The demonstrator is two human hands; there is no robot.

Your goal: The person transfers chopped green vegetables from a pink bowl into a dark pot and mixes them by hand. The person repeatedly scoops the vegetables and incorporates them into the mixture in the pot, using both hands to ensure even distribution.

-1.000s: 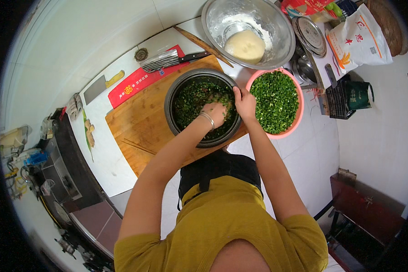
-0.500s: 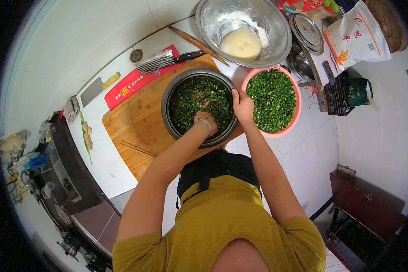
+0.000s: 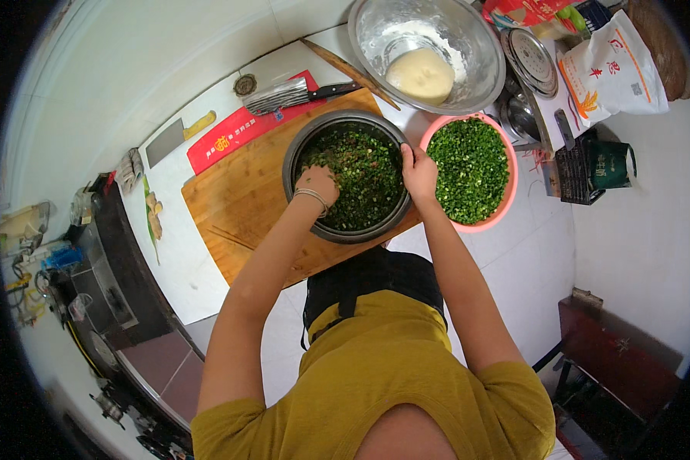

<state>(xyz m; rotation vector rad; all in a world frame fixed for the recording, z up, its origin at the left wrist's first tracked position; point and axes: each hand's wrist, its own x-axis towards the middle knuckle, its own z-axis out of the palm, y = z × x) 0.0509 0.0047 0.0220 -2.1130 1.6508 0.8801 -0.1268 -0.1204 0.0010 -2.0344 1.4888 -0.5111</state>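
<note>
A dark round pot (image 3: 294,201) stands on a wooden cutting board (image 3: 221,203), holding a moist mix of chopped greens (image 3: 364,180) with small reddish bits. Inside it, at the left wall, my left hand (image 3: 318,182) has its fingers curled into the greens. Bits of green cling to that hand, its fingertips are buried, and a bracelet circles the wrist. My right hand (image 3: 419,175) grips the pot's right rim, thumb on top. Just right of that hand sits a pink bowl (image 3: 511,180) heaped with drier chopped greens (image 3: 469,170).
Behind the pot are a steel basin (image 3: 489,57) with a dough ball (image 3: 420,77), a tapered wooden stick (image 3: 349,71) and a black-handled cleaver (image 3: 287,96). Another cleaver (image 3: 166,144), ginger (image 3: 154,215) and chopsticks (image 3: 231,237) lie leftward. A white bag (image 3: 615,69) stands back right.
My left hand has moved from the pot's near middle to its left side, through the greens. My right hand keeps its hold on the rim. The whole view has shifted slightly.
</note>
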